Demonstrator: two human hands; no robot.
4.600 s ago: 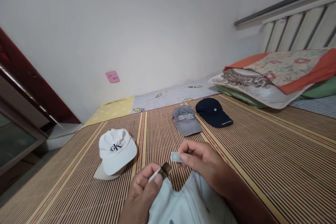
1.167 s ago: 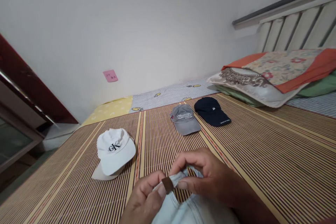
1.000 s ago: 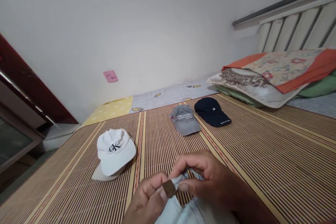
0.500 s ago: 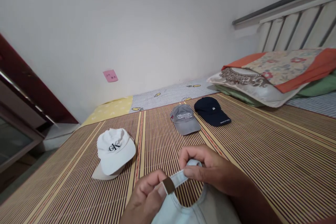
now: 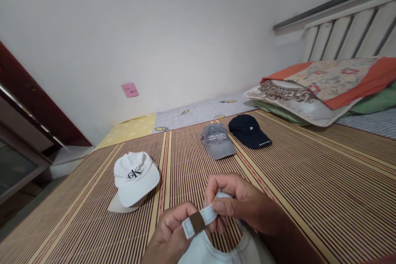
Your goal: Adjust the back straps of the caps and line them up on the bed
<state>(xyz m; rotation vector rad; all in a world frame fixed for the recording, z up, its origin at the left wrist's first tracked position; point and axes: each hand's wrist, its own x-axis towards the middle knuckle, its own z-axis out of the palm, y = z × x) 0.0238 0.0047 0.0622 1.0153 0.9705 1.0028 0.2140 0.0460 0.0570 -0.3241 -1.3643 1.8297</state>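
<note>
A pale blue cap [image 5: 216, 253] is held low in front of me with its back opening facing up; most of it lies below the picture's edge. My left hand [image 5: 171, 231] is closed on the cap beside the brown strap loop [image 5: 197, 222], through which the strap's end sticks out to the left. My right hand [image 5: 236, 202] pinches the pale blue strap [image 5: 208, 214] between thumb and fingers, right of the loop. Left of my hands, a white cap [image 5: 136, 179] with dark letters rests on a beige cap [image 5: 116, 203].
Farther off on the striped mat [image 5: 185, 173] lie a grey cap [image 5: 218, 142] and a navy cap [image 5: 250, 132], side by side. Pillows [image 5: 309, 103] are stacked at the right below a radiator [image 5: 349, 35]. A pink note [image 5: 130, 90] is on the wall.
The strap's end now sticks out further left through the brown loop. My right hand has moved slightly left toward the loop. The other caps have stayed put.
</note>
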